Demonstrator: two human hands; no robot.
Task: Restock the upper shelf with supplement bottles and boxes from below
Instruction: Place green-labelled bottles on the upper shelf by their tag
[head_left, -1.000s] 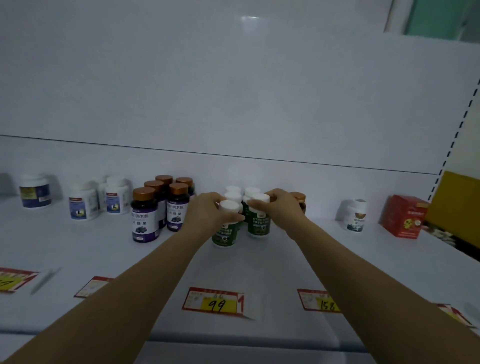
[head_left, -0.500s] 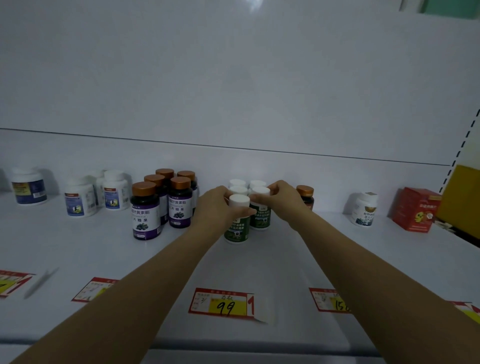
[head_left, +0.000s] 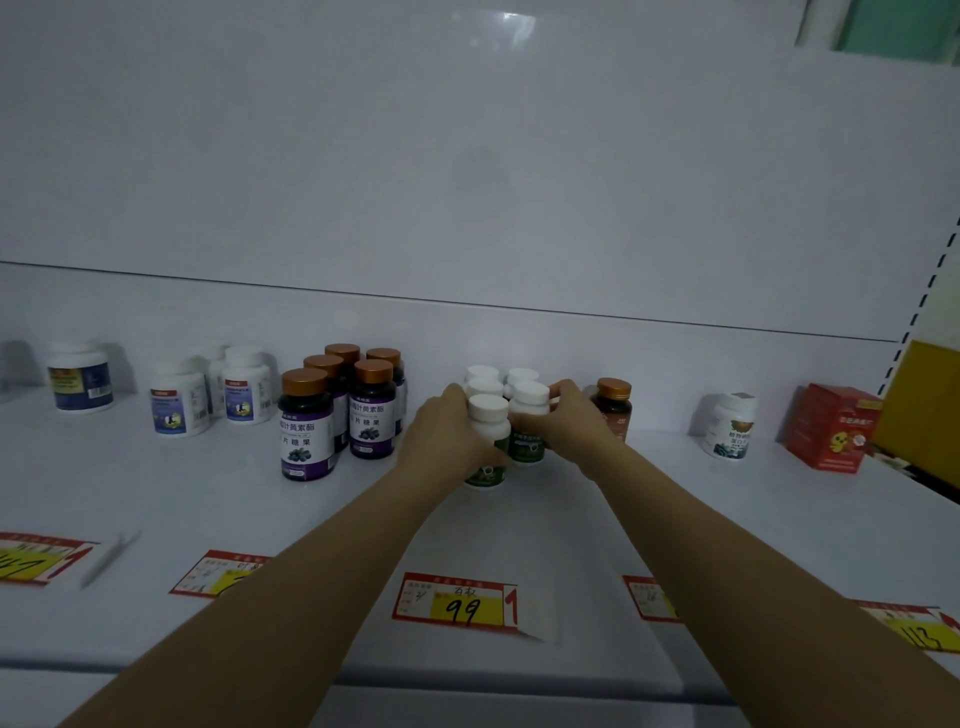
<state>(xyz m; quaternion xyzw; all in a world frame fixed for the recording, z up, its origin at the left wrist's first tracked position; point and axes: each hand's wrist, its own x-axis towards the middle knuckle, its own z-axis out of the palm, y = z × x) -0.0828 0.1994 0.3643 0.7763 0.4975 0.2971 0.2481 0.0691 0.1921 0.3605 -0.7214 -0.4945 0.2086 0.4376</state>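
Observation:
Several green bottles with white caps stand in a tight cluster mid-shelf. My left hand (head_left: 441, 431) wraps the front left green bottle (head_left: 487, 421), which stands on the white shelf (head_left: 571, 499). My right hand (head_left: 571, 421) holds the green bottle beside it (head_left: 529, 410), fingers over its cap and side. More white-capped bottles (head_left: 483, 375) stand right behind. A brown bottle with a copper cap (head_left: 613, 402) stands just past my right hand.
Dark purple-labelled bottles with copper caps (head_left: 306, 426) stand left of my hands, white jars (head_left: 179, 397) further left. A white jar (head_left: 732, 426) and a red box (head_left: 828, 426) sit at the right. Price tags (head_left: 457, 603) line the shelf's front edge.
Both hands have stayed on the two front green bottles. The left bottle sits slightly nearer the front than a second ago, and the view has shifted a little.

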